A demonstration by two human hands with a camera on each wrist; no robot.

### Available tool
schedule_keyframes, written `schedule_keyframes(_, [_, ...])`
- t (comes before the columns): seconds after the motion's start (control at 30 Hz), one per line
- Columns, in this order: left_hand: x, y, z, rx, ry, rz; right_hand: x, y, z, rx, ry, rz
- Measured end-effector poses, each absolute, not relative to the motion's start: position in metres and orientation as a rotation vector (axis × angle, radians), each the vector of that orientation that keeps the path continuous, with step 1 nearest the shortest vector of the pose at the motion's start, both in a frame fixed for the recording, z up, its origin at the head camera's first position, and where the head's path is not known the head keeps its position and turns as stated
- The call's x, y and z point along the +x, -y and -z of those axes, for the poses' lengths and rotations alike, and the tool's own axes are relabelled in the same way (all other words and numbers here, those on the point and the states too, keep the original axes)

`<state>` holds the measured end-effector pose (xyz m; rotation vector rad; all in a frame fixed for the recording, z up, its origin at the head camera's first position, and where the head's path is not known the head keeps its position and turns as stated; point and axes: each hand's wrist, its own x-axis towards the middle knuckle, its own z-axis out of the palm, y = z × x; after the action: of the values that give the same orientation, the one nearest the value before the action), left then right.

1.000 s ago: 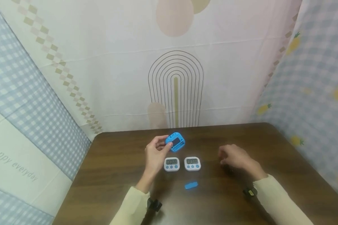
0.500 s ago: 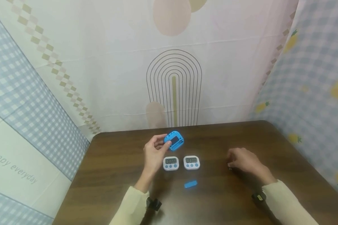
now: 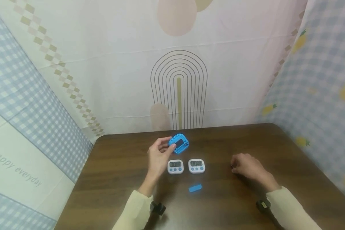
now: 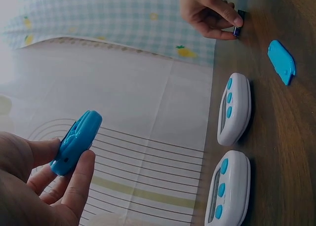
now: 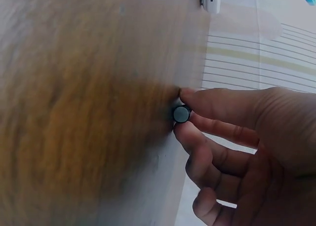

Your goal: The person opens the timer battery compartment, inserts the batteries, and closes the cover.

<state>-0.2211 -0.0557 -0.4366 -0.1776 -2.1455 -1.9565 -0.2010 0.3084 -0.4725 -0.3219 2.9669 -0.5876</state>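
My left hand (image 3: 158, 156) holds a blue digital timer (image 3: 178, 143) above the table, its back turned up and its battery compartment uncovered. In the left wrist view the thumb and fingers pinch the timer (image 4: 76, 143) by its edges. My right hand (image 3: 248, 166) is low over the table at the right. Its thumb and fingertip pinch a small dark battery (image 5: 181, 114), seen end-on in the right wrist view; the left wrist view also shows the battery (image 4: 238, 27). A blue battery cover (image 3: 195, 188) lies on the table between the hands.
Two white timers with blue buttons, a left one (image 3: 175, 167) and a right one (image 3: 196, 166), lie face up side by side below the held timer. The brown wooden table (image 3: 109, 179) reaches back to a patterned cloth backdrop (image 3: 126, 80).
My right hand has moved right and slightly nearer, down to the table, and a battery now shows in its fingers. The left hand still holds the blue timer in nearly the same place.
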Motion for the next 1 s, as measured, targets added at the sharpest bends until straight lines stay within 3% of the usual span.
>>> schedule_keyframes(0.8, [-0.223, 0.057, 0.436, -0.169, 2.134, 1.978, -0.214, -0.285, 0.467, -0.652, -3.044, 0.752])
schedule_keyframes(1.0, [-0.221, 0.055, 0.434, -0.163, 2.152, 1.958, -0.217, -0.278, 0.467, -0.632, -3.026, 0.808])
